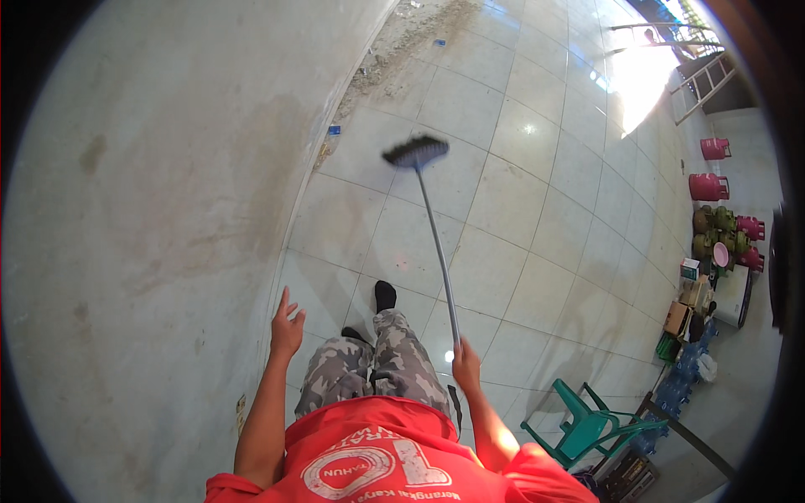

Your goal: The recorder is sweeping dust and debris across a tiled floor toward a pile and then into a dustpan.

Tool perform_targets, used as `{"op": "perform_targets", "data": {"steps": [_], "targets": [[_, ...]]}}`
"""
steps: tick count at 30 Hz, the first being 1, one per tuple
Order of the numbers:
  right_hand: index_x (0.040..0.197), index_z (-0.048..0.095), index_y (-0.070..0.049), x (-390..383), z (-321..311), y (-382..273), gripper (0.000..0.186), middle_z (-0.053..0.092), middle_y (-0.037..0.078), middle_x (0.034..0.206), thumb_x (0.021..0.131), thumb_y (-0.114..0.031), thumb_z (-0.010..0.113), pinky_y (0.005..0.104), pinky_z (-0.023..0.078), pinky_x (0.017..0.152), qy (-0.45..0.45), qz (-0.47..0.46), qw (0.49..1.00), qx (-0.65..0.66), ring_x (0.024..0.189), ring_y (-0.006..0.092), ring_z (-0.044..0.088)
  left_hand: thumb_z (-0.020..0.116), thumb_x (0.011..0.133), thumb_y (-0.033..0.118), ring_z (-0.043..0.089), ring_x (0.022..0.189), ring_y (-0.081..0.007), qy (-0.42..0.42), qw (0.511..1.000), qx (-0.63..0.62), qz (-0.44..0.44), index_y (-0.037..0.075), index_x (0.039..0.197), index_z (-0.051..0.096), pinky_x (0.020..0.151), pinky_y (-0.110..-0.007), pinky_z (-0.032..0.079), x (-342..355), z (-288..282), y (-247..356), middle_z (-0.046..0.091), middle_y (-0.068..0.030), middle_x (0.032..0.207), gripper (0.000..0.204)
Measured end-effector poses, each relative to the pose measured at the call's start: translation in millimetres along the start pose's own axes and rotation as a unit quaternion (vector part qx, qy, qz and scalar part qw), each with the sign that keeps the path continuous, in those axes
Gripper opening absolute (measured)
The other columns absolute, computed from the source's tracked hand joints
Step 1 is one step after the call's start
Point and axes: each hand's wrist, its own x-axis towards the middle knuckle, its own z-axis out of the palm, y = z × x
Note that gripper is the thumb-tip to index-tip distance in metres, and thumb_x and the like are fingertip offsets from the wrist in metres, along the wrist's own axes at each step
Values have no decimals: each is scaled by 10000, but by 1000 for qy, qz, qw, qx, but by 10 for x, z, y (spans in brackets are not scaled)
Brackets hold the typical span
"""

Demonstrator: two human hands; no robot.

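Observation:
My right hand [466,366] is wrapped round the upper end of a long grey handle. That handle belongs to a broom [438,239], which slants forward and a little left across the floor. Its dark, bristled head [417,152] is slightly blurred, over the pale tiles ahead of my feet. To the left, my left hand [287,325] is empty, with its fingers apart, close to the wall. Dirt and rubble [381,63] lie along the foot of the wall, beyond the broom head.
A plain wall [168,210] runs along my left. Blue scraps [334,131] lie near its base. On the right stand a green plastic chair [579,423], pink gas cylinders [709,187], boxes [677,318] and bundled bottles [677,386]. A ladder [703,86] leans at the far right.

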Motion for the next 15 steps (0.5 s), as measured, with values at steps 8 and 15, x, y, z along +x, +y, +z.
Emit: {"op": "perform_targets", "data": {"steps": [8,15], "targets": [[1035,537,-46,-1040,-15,584,232,554,246,716,880,-205,468,474,435,581,-34,155,986,53,695,414,579,591,753,-15,599,832,-191,-71,997,-22,-1,83,1360,344,751,-271,489,763,394,532,564,-140,1164,662],[902,543,-22,2013,294,-633,247,592,224,806,892,-251,451,497,433,641,59,-22,998,4,751,427,555,564,798,24,567,1052,-222,-128,975,-154,101,67,1350,355,824,-289,482,1649,1066,1456,520,-191,1223,592]]}}
